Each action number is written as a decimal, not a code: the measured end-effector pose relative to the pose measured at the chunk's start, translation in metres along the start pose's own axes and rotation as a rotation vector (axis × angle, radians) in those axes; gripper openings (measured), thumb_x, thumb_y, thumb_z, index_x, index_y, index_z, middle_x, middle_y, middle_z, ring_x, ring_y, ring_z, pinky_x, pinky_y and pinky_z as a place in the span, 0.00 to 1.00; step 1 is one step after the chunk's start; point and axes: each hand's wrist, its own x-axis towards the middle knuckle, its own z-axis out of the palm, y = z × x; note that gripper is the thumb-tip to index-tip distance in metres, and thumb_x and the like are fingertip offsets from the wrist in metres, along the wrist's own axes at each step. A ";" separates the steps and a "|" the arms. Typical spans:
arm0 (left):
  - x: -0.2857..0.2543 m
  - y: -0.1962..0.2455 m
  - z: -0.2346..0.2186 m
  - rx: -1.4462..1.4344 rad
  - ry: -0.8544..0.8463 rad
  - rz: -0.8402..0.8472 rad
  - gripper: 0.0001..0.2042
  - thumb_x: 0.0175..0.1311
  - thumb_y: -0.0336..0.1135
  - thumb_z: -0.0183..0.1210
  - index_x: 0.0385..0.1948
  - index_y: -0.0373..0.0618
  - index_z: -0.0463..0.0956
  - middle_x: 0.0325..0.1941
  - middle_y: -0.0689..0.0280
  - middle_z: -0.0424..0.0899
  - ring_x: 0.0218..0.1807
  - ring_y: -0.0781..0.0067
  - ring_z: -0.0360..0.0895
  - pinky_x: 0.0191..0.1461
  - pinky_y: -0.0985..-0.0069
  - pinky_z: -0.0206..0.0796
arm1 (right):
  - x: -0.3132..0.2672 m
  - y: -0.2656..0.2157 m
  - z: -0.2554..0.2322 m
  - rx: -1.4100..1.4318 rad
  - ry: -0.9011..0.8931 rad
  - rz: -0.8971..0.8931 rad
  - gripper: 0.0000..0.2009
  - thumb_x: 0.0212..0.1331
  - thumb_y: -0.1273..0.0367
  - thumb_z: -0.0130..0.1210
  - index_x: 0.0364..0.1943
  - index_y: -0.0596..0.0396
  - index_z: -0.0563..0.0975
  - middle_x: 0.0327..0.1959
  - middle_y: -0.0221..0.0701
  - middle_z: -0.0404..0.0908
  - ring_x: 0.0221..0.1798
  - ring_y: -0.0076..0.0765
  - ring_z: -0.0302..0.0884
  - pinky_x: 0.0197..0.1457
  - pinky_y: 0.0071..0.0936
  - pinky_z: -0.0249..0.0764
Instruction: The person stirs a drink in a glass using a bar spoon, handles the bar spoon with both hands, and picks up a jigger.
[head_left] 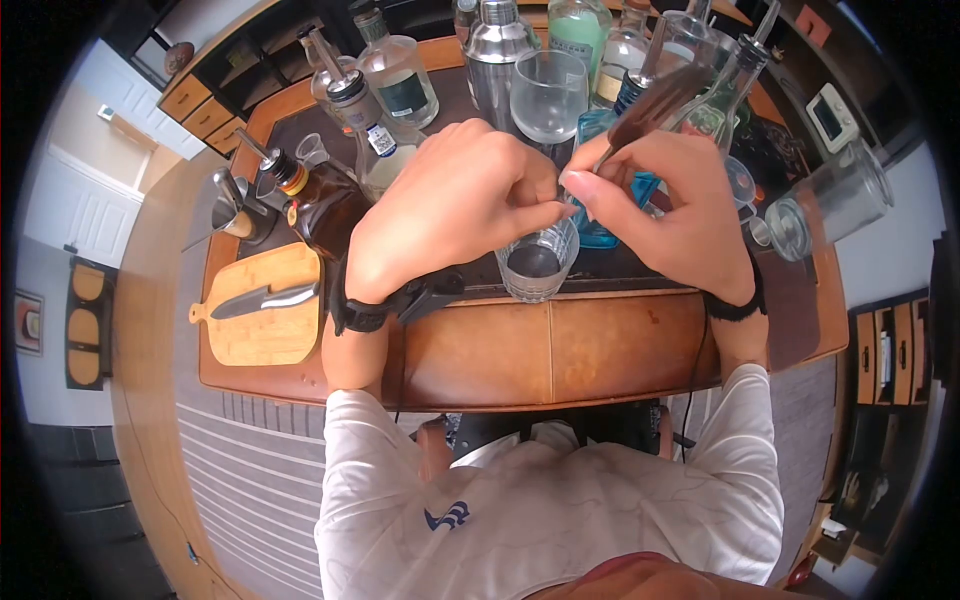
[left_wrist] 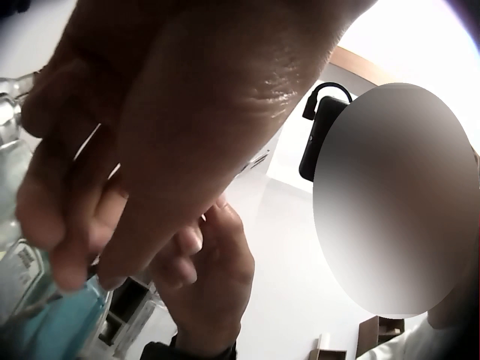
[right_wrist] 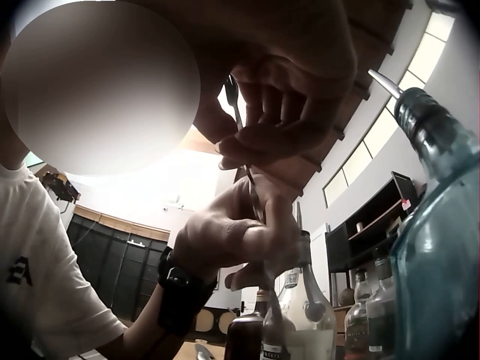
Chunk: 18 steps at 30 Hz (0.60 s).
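Observation:
A long-handled bar spoon (head_left: 655,108) with a fork-like top end stands up between my two hands, tilted. My right hand (head_left: 672,195) pinches its shaft near the top. Lower on the twisted shaft (right_wrist: 253,184), my left hand (head_left: 465,200) grips with fingers and thumb. Right below the hands stands a cut-glass tumbler (head_left: 536,268) near the table's front edge. The spoon's lower end is hidden behind the left hand in the head view. Beside the right hand, partly covered by it, is a blue bottle (right_wrist: 439,247) with a metal pourer.
Left on the table lies a wooden cutting board (head_left: 262,338) bearing a knife (head_left: 265,301). A brown bottle (head_left: 325,205) stands behind it. Along the back are a steel shaker (head_left: 497,70), a stemmed glass (head_left: 548,95) and several bottles. A clear glass jar (head_left: 835,200) is at the right.

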 end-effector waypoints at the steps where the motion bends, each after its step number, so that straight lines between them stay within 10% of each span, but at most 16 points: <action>1: 0.001 -0.001 0.003 0.000 0.002 0.000 0.09 0.56 0.33 0.68 0.28 0.36 0.82 0.21 0.49 0.78 0.26 0.45 0.77 0.30 0.66 0.69 | -0.001 -0.002 0.000 -0.035 0.014 -0.009 0.06 0.62 0.70 0.66 0.35 0.59 0.83 0.22 0.29 0.81 0.21 0.20 0.75 0.25 0.20 0.69; 10: 0.004 0.001 0.017 -0.092 0.116 0.147 0.09 0.55 0.31 0.70 0.25 0.36 0.80 0.23 0.50 0.79 0.25 0.46 0.76 0.30 0.66 0.69 | -0.006 -0.009 -0.009 -0.156 0.086 -0.060 0.08 0.57 0.70 0.70 0.29 0.60 0.83 0.18 0.29 0.79 0.19 0.20 0.73 0.24 0.19 0.65; 18: 0.004 0.001 0.009 -0.227 -0.171 0.159 0.12 0.60 0.31 0.70 0.20 0.37 0.78 0.16 0.63 0.77 0.19 0.70 0.74 0.25 0.73 0.65 | -0.002 -0.005 -0.016 0.025 0.050 0.077 0.08 0.60 0.70 0.69 0.30 0.60 0.84 0.17 0.25 0.80 0.21 0.13 0.73 0.24 0.16 0.64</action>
